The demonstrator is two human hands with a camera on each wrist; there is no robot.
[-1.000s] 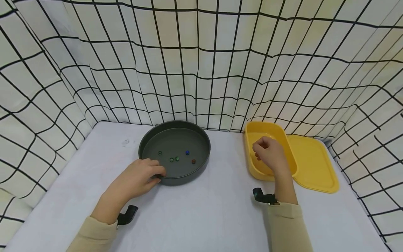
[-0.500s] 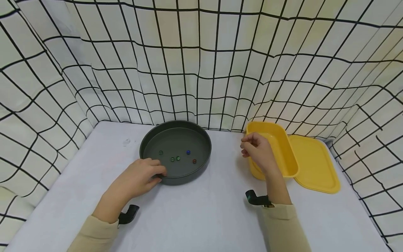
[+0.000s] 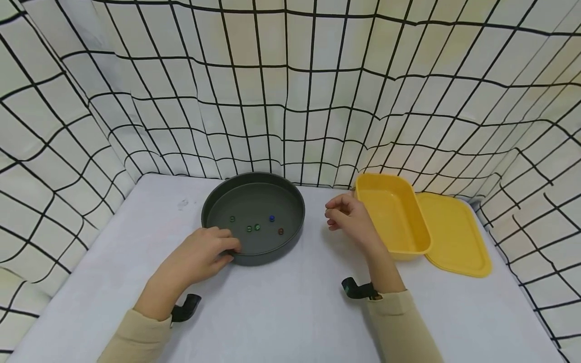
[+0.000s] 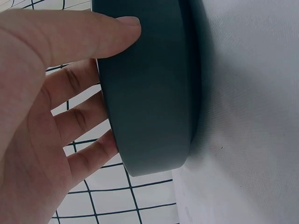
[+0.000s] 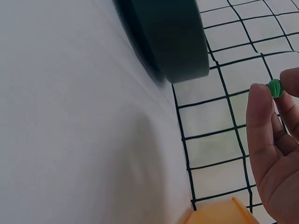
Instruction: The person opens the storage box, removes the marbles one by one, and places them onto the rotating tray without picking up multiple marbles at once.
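1. Bead (image 5: 275, 87), small and green, sits pinched between the thumb and a fingertip of the right hand (image 3: 348, 218); it shows only in the right wrist view, the head view being too coarse to pick it out.
2. Right hand hangs above the table (image 3: 295, 302), in the gap between the pan (image 3: 252, 217) and the tub (image 3: 391, 217), clear of both, its other fingers loosely curled.
3. Pan is round, dark grey and shallow, standing flat on the table left of centre.
4. Beads (image 3: 256, 226) lie scattered on the pan floor: three greenish, one blue, one reddish.
5. Left hand (image 3: 199, 257) grips the pan's near left rim, thumb across the outer wall and fingers curled round the side, as the left wrist view shows.
6. Tub is yellow, rectangular and open, standing right of the pan.
7. Lid (image 3: 456, 237), yellow and flat, lies on the table touching the tub's right side.
8. Cloth (image 3: 290, 101), white with a black grid, hangs behind and along both sides of the table.
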